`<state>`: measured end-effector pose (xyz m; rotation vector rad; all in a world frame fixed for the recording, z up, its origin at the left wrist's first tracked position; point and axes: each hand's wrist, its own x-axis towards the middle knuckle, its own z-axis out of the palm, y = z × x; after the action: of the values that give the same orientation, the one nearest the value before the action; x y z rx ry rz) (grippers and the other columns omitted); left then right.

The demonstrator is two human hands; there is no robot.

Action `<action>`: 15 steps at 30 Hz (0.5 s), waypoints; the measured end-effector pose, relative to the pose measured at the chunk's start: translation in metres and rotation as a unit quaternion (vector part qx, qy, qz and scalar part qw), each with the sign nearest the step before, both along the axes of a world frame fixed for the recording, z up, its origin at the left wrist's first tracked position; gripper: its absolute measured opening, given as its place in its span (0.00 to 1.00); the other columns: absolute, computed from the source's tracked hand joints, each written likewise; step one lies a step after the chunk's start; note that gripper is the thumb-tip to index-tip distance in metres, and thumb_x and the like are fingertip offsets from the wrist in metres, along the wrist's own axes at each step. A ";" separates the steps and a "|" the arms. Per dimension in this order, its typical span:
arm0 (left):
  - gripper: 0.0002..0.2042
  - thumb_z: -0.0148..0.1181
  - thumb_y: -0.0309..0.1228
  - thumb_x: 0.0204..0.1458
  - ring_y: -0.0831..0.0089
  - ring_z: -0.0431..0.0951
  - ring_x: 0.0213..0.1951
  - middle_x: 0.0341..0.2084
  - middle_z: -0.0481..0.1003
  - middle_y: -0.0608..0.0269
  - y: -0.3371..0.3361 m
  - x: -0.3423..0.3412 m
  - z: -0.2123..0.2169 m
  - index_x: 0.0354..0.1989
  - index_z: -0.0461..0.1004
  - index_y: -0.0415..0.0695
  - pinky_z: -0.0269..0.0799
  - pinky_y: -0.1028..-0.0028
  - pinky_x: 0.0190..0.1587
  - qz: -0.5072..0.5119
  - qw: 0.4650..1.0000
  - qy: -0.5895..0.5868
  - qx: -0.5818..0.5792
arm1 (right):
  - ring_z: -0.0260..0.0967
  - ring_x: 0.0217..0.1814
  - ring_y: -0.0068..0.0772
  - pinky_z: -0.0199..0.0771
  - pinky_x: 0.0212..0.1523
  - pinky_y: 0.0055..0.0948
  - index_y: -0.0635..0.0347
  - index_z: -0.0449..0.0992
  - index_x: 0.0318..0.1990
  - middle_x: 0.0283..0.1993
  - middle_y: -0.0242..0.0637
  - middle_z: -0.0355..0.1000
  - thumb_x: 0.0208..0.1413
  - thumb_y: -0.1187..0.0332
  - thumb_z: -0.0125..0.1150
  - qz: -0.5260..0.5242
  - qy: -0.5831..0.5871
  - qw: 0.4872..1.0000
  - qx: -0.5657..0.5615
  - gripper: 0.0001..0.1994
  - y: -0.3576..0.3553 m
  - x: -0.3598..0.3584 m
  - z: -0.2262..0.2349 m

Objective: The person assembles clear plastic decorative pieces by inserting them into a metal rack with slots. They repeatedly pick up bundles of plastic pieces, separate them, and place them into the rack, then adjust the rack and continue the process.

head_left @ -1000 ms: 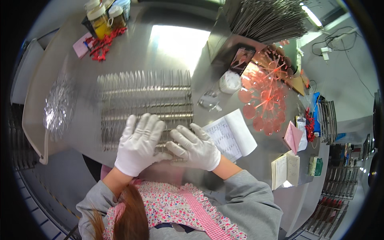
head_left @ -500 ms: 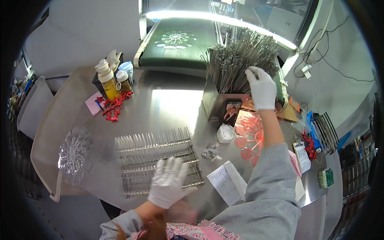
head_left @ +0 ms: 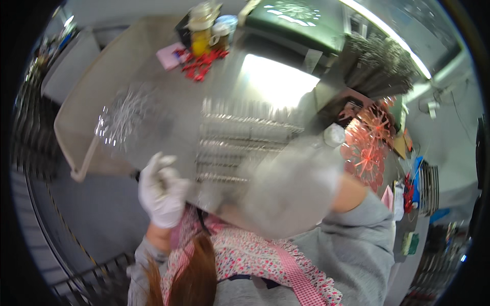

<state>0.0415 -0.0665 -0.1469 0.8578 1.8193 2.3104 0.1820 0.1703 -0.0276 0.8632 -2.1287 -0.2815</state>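
Note:
My left hand, in a white glove, hovers at the table's near edge, left of a wire rack. Its fingers are loosely bent and apart, and I see nothing in them. My right hand, also gloved, is smeared by motion over the near right of the rack, so its fingers and anything in them cannot be made out. The metal rack bears rows of thin clear upright pieces, blurred here. On the left of the table lies a clear plastic flower-shaped piece.
A metal box of thin wire rods stands at the back right, by a white tub and pink flower-shaped pieces. Bottles and red clips are at the back left. A green conveyor belt lies beyond.
My right hand has come from the rods back toward the rack. My left hand has left the rack, moving left to the table's near edge. The whole view has shifted.

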 end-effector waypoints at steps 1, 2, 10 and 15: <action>0.24 0.71 0.19 0.49 0.72 0.77 0.41 0.48 0.75 0.56 0.006 0.006 0.000 0.57 0.75 0.40 0.74 0.75 0.43 0.013 0.988 0.141 -0.055 | 0.77 0.35 0.41 0.79 0.35 0.36 0.66 0.77 0.39 0.34 0.43 0.78 0.52 0.68 0.60 0.095 0.033 0.995 -0.009 0.11 -0.035 -0.009 -0.010; 0.22 0.71 0.19 0.48 0.70 0.78 0.41 0.46 0.75 0.56 0.010 0.006 -0.001 0.53 0.77 0.43 0.75 0.74 0.42 0.017 0.970 0.214 -0.115 | 0.78 0.35 0.41 0.81 0.36 0.37 0.69 0.76 0.41 0.34 0.45 0.77 0.56 0.69 0.57 0.185 0.070 0.980 -0.008 0.11 -0.070 -0.017 -0.019; 0.04 0.54 0.26 0.67 0.80 0.76 0.26 0.29 0.76 0.64 -0.028 -0.081 -0.050 0.43 0.73 0.39 0.72 0.81 0.30 0.154 0.965 -0.206 -0.050 | 0.75 0.43 0.54 0.76 0.41 0.46 0.74 0.75 0.52 0.40 0.50 0.77 0.46 0.51 0.71 -0.159 -0.096 0.960 -0.211 0.34 -0.078 -0.045 -0.052; 0.09 0.50 0.33 0.70 0.75 0.77 0.19 0.29 0.76 0.57 -0.016 -0.074 -0.106 0.48 0.65 0.39 0.73 0.79 0.19 0.124 0.918 -0.376 0.005 | 0.67 0.66 0.54 0.59 0.68 0.56 0.65 0.66 0.65 0.64 0.50 0.69 0.58 0.40 0.59 -0.263 -0.223 0.935 -0.085 0.39 -0.059 -0.074 -0.111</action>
<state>-0.0325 -0.0823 -0.2526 -0.2840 1.5996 2.2963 0.1082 0.1111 -0.1389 0.2486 -2.7466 -0.1747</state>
